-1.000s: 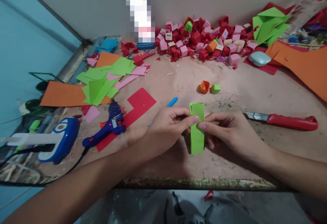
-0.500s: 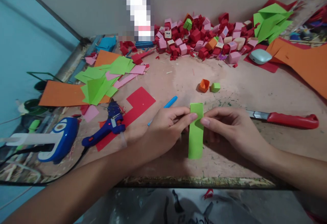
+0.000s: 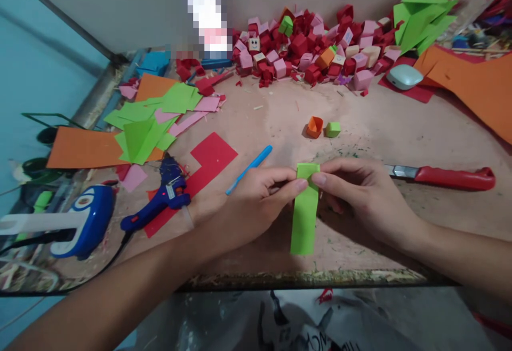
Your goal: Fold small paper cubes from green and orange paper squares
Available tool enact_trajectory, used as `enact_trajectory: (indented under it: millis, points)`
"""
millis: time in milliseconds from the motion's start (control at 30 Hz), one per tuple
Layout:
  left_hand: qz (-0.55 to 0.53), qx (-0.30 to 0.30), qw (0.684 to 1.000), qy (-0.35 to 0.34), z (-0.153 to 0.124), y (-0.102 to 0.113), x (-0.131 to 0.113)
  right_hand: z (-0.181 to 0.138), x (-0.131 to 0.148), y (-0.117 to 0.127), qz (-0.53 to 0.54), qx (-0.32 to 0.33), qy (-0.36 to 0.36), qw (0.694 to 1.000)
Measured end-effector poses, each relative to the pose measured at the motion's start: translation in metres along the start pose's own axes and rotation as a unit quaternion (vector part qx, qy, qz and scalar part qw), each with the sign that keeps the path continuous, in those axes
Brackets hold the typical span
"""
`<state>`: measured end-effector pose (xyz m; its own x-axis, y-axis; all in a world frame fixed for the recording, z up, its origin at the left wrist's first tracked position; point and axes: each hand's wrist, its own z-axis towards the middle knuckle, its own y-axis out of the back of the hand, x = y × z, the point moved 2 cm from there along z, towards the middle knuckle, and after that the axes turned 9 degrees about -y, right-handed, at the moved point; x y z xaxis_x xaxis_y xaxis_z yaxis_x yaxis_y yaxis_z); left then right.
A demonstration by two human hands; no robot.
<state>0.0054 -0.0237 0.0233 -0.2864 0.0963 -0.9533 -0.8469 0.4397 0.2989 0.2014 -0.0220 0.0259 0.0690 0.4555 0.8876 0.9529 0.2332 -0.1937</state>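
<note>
- Your left hand has thumb and fingers closed on the upper left edge of the green paper strip; its fingertips behind the paper are hidden.
- Your right hand pinches the strip's upper right edge, thumb in front; you can't see all of its fingers.
- The strip hangs upright between your hands, near the table's front edge; whether its lower end touches the table is hard to tell.
- Right of the strip, the red-handled knife has part of its blade hidden behind your right hand.
- Left of the strip lie a blue pen and, farther off, a blue glue gun, which covers part of a red sheet.
- Just beyond the strip sit an open orange box and a small green cube.
- Well beyond it, paper cubes overlap too closely for you to count.
</note>
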Motion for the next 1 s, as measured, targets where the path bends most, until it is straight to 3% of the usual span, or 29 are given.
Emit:
enact_trajectory:
  millis: [200, 600, 900, 1000]
  points:
    - [-0.040, 0.003, 0.999, 0.003, 0.004, -0.002, -0.002, 0.000, 0.004, -0.001, -0.037, -0.010, 0.016, 0.999]
    - [-0.042, -0.111, 0.993, -0.010, 0.005, 0.001, -0.005, -0.001, -0.005, -0.002, 0.022, 0.040, -0.035, 0.998]
    - [-0.058, -0.066, 0.996, -0.005, 0.006, 0.000, -0.013, -0.003, -0.008, 0.000, -0.143, 0.042, -0.009, 0.989]
    - [-0.045, -0.094, 0.995, -0.008, 0.007, 0.005, -0.009, -0.005, -0.009, 0.000, -0.176, 0.042, 0.015, 0.983]
